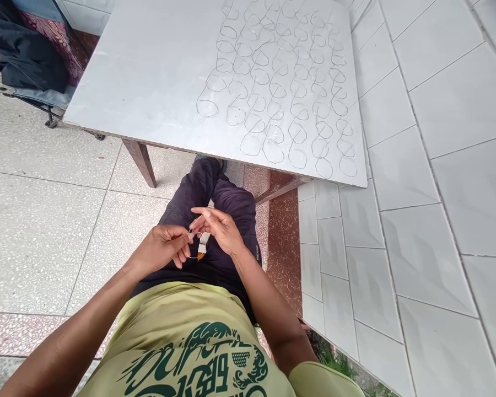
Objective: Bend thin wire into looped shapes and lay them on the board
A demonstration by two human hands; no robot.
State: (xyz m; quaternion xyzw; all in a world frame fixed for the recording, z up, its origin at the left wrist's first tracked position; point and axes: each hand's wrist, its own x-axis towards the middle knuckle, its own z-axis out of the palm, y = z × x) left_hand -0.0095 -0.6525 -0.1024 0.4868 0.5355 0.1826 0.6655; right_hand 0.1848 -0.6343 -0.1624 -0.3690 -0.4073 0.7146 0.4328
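From the head view, I am looking down past my green shirt [182,347] at my lap, where my two hands are working close together. The fingers of my left hand [165,245] are closing thumb against forefinger, pinching a thin pale strand [193,257] that is curving out below them in part of a loop. The fingers of my right hand [223,230] are facing them, partly open, with the forefinger reaching out straight; the strand seems to be running towards them, but I cannot tell whether they are gripping it. Behind the strand, a small white-and-orange item [202,249] is showing between my thighs.

Beyond my knees, the white surface [149,82] is carrying rows of thin dark loops [278,90], mostly filling its right side beside the tiled wall [430,182].

As I am judging it, the step in hand is shaping or fastening the strand into a loop. The next move is calling for a firm left pinch while the right fingers are guiding the free part finely, without letting the curve slip.
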